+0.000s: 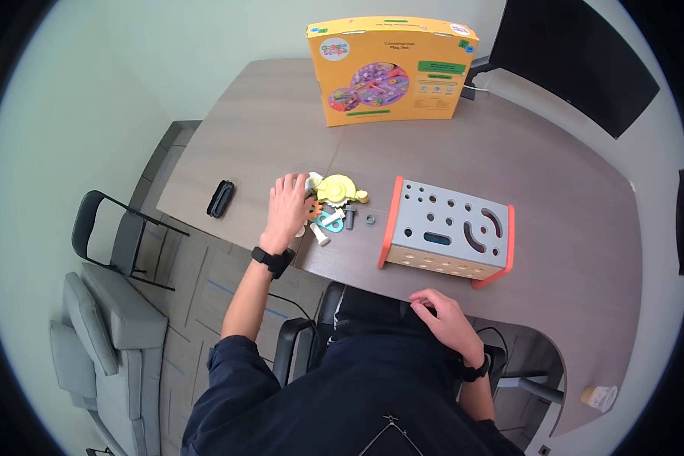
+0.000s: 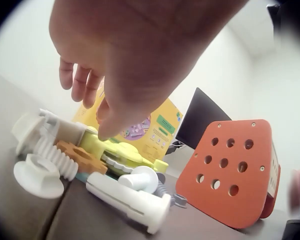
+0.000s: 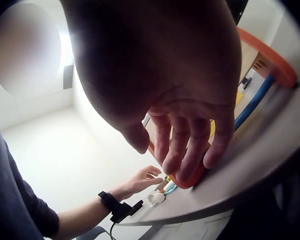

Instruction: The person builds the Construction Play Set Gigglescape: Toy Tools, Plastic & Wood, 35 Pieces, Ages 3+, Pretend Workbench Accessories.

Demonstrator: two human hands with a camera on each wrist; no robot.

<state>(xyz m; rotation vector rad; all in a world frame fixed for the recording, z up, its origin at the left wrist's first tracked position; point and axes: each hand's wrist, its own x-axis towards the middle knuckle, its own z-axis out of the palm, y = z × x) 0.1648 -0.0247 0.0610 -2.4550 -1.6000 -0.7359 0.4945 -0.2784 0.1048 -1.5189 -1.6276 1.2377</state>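
My left hand [image 1: 283, 213] is over the left side of a pile of toy parts, its fingers loosely bent. In the left wrist view that hand [image 2: 125, 60] hangs above an orange gear [image 2: 83, 159], a yellow-green part [image 2: 122, 150] and a white bolt [image 2: 127, 200]; no part shows in its fingers, though some fingertips are hidden. The pile also has a teal plate [image 1: 329, 222] and a grey bolt [image 1: 349, 219]. My right hand [image 1: 450, 324] is at the table's front edge, below the grey-topped toy bench [image 1: 452, 228]. In the right wrist view its fingers [image 3: 180, 145] hang relaxed, holding nothing.
A yellow play-set box [image 1: 391, 72] stands at the back beside a dark monitor [image 1: 574, 61]. A black case [image 1: 220, 199] lies on the left of the table [image 1: 258, 114]. A small grey nut [image 1: 370, 220] lies between pile and bench. A paper cup [image 1: 599, 397] is at the far right.
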